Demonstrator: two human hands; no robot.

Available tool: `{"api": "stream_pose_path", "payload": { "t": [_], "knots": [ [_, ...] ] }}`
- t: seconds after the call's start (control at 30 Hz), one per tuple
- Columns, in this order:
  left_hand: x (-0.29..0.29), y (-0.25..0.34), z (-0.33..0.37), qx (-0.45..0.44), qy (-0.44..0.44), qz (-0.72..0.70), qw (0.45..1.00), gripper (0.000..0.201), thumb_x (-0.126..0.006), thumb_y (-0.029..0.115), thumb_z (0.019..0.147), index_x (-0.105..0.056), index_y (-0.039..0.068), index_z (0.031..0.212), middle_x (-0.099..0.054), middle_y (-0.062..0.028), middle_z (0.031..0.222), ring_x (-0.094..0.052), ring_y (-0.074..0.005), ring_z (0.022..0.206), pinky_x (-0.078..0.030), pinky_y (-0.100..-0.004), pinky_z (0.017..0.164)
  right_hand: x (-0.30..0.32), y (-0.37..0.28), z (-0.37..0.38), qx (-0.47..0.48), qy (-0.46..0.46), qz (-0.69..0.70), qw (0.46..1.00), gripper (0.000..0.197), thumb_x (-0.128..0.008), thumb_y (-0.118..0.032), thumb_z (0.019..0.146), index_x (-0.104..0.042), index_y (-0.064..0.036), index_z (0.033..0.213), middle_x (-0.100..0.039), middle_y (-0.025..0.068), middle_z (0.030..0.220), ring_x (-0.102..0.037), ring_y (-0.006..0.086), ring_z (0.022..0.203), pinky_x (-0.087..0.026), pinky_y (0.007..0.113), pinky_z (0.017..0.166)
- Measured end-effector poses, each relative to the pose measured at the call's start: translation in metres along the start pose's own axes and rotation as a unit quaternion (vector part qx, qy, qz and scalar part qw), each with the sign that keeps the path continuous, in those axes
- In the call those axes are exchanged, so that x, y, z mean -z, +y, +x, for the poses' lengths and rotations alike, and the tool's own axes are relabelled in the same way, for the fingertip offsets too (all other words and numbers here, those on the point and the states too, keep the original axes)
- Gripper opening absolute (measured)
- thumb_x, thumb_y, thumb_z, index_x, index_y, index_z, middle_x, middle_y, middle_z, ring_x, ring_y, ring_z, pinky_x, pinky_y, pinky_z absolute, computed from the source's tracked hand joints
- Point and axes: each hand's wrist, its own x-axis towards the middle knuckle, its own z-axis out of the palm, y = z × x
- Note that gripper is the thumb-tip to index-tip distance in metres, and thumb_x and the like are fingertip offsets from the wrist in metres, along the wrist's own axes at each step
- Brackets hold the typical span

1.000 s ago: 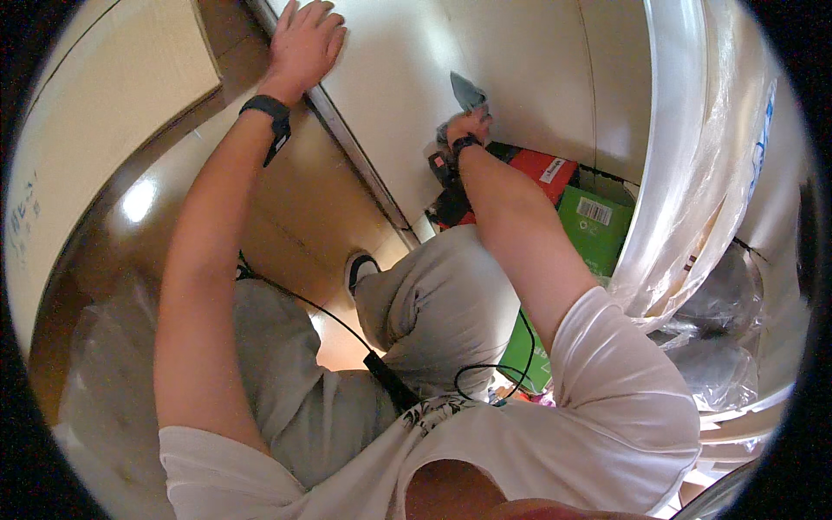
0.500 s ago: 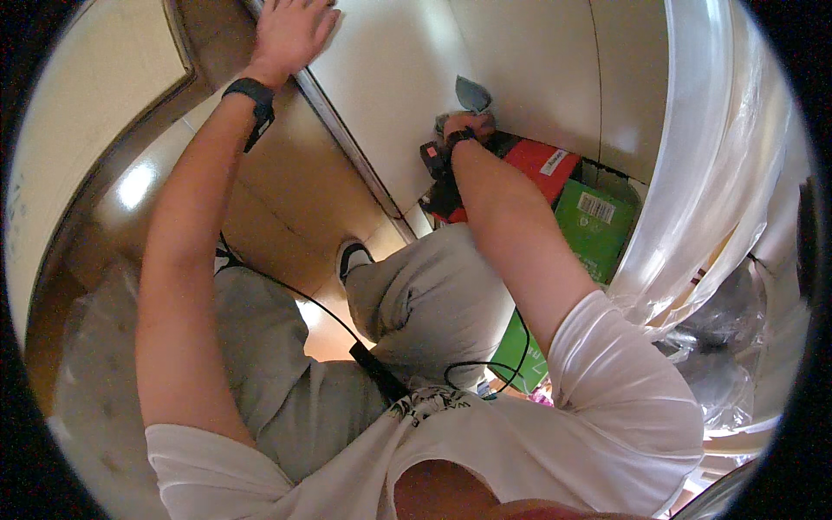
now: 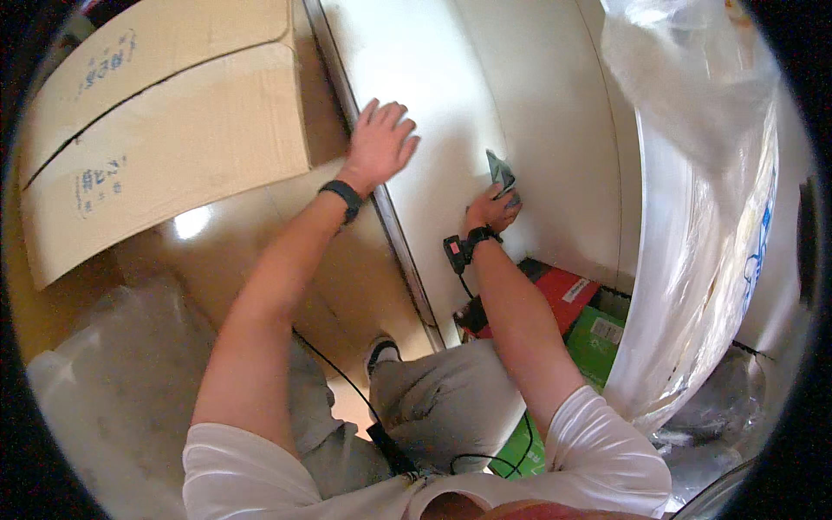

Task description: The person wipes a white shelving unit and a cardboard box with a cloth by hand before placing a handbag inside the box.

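My left hand has its fingers spread, at the dark metal strip along the edge of a white paneled surface. It holds nothing. My right hand is closed round a crumpled grey-green cloth against that white surface, and a corner of the cloth sticks up past the fingers. Part of the cloth is hidden in the hand. A small black device on a black strap sits at my right wrist.
A cardboard box with blue markings stands at the left. Red and green boxes lie beyond my right forearm. Tall white plastic-wrapped material stands at the right. Clear plastic sheeting lies at the lower left. A black cable crosses my legs.
The view has shifted, showing more of the cardboard box. My left hand has come nearer my right hand. My right hand with the cloth has moved away from the red box.
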Motion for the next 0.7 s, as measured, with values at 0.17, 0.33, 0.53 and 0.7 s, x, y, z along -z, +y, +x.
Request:
{"api": "stream_pose_path", "payload": {
  "t": [0.17,0.33,0.53,0.7],
  "knots": [
    [0.012,0.006,0.008,0.010,0.000,0.065,0.998,0.028,-0.056,0.030,0.091,-0.065,0.008,0.107,-0.057,-0.0117,0.123,-0.047,-0.0276,0.124,-0.026,-0.0485,0.113,0.023,-0.090,-0.015,0.343,-0.110,0.129,0.924,0.051,-0.048,-0.038,0.100,-0.048,-0.0034,0.138,-0.032,0.0281,0.148,-0.033,0.0437,0.135,-0.029,0.049,0.112],
    [0.005,-0.002,0.006,-0.014,0.084,-0.004,0.996,0.029,-0.056,0.025,0.091,-0.062,0.005,0.111,-0.056,-0.0160,0.123,-0.049,-0.0320,0.123,-0.028,-0.0524,0.111,0.053,-0.132,-0.043,0.360,-0.201,0.167,0.896,0.047,-0.053,-0.029,0.098,-0.048,-0.0080,0.140,-0.034,0.0276,0.147,-0.034,0.0432,0.135,-0.031,0.051,0.110],
    [0.008,0.000,0.007,-0.001,0.088,-0.039,0.995,0.030,-0.058,0.020,0.089,-0.060,0.005,0.115,-0.057,-0.0136,0.121,-0.048,-0.0285,0.124,-0.027,-0.0468,0.113,0.011,-0.127,-0.016,0.341,-0.031,0.136,0.930,0.049,-0.050,-0.024,0.098,-0.041,-0.0091,0.144,-0.039,0.0275,0.142,-0.036,0.0427,0.132,-0.032,0.049,0.109],
    [0.009,-0.004,0.007,0.006,0.083,-0.030,0.996,0.036,-0.058,0.023,0.089,-0.058,0.007,0.120,-0.057,-0.0119,0.123,-0.048,-0.0274,0.125,-0.027,-0.0479,0.114,-0.007,-0.187,0.027,0.319,-0.113,0.206,0.918,0.053,-0.053,-0.017,0.096,-0.037,-0.0079,0.146,-0.041,0.0257,0.143,-0.038,0.0400,0.133,-0.033,0.047,0.110]
  ]
}}
